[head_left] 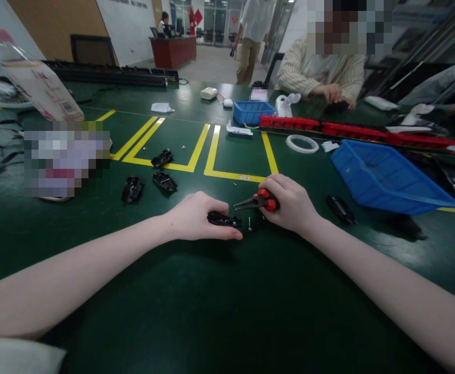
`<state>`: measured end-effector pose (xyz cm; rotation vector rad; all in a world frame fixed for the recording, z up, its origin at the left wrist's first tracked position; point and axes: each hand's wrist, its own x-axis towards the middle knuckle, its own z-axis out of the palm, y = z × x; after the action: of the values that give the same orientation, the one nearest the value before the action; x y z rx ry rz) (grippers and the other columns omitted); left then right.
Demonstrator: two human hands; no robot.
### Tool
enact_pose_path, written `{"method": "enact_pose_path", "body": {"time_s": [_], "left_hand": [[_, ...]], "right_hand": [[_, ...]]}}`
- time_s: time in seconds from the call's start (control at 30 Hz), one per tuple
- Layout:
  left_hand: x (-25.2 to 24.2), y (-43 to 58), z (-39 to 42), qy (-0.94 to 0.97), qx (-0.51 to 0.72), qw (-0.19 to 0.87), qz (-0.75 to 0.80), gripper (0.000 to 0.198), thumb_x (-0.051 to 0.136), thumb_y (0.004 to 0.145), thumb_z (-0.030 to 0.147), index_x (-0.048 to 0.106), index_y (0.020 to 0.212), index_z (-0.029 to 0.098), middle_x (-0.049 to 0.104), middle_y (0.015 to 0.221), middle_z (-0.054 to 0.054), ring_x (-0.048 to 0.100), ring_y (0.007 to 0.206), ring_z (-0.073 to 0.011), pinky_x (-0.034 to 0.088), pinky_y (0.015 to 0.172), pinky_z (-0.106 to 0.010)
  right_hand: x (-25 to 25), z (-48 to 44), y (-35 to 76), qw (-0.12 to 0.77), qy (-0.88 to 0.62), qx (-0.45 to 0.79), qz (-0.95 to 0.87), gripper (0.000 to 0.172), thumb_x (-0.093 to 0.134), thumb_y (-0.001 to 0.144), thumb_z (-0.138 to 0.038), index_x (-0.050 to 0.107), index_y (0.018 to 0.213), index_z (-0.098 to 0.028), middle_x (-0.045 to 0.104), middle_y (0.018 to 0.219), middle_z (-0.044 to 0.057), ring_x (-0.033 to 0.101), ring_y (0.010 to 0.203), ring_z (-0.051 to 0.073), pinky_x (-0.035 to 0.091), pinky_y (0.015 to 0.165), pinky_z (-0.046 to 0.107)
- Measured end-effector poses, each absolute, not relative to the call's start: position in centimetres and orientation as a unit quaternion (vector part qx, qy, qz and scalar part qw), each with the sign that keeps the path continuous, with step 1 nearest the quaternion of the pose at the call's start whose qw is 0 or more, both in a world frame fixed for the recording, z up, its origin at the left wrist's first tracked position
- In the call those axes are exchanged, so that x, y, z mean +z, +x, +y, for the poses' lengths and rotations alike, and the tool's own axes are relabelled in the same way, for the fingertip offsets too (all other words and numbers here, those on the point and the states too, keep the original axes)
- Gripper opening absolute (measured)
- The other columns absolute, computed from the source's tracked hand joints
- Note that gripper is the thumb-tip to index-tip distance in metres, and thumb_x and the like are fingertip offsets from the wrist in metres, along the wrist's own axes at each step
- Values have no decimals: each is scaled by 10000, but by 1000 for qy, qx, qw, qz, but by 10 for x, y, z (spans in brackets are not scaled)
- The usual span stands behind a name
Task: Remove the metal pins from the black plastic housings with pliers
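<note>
A small black plastic part (224, 219) sits in the left hand (199, 217), pinched between thumb and fingers, over the middle of the worktop (212, 317), well in from its far edge. The right hand (290, 201) is wrapped around the red handles of a pair of pliers (259, 200), whose tips look slightly parted, just beside the part's free end; whether they touch it, I cannot tell. A firm pinch well back from that end should leave room for the tips, and light, straight pressure seems safer than twisting thin plastic. A small metal pin (250, 223) lies below the pliers, easily knocked away by a wrist. Toward the worktop's left edge lie three similar parts (133, 189); toward the right, a blue tray (391, 179).
</note>
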<state>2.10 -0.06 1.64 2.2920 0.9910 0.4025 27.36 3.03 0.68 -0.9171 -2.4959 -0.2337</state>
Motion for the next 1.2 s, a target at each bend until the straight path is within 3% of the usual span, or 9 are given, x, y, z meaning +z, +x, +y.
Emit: {"method": "enact_pose_path", "body": {"time_s": [0.23, 0.53, 0.9, 1.2], "left_hand": [[16, 19, -1, 870, 154, 292, 366, 523, 622, 744, 686, 603, 695, 165, 516, 614, 23, 437, 569, -116, 257, 544, -237], [15, 20, -3, 893, 152, 261, 334, 539, 612, 740, 705, 600, 705, 167, 525, 621, 23, 447, 567, -113, 272, 555, -242], [16, 21, -3, 898, 141, 254, 331, 523, 629, 740, 693, 624, 764, 170, 571, 669, 9, 486, 603, -128, 280, 567, -238], [16, 20, 0, 890, 150, 283, 323, 504, 595, 788, 674, 625, 829, 172, 561, 709, 13, 483, 629, -133, 273, 567, -236]], "right_hand": [[8, 32, 274, 214, -301, -31, -929, 108, 576, 771, -220, 543, 868, -186, 612, 876, 95, 583, 796, 234, 503, 699, 376], [9, 32, 273, 195, -275, -26, -941, 126, 585, 752, -222, 559, 875, -203, 640, 901, 96, 605, 853, 258, 501, 750, 406], [11, 33, 271, 177, -253, -52, -950, 61, 570, 765, -244, 569, 794, -191, 641, 802, 81, 575, 792, 235, 469, 753, 395], [11, 31, 272, 170, -278, -29, -945, 47, 560, 754, -216, 523, 777, -199, 612, 782, 73, 543, 745, 218, 459, 654, 350]]}}
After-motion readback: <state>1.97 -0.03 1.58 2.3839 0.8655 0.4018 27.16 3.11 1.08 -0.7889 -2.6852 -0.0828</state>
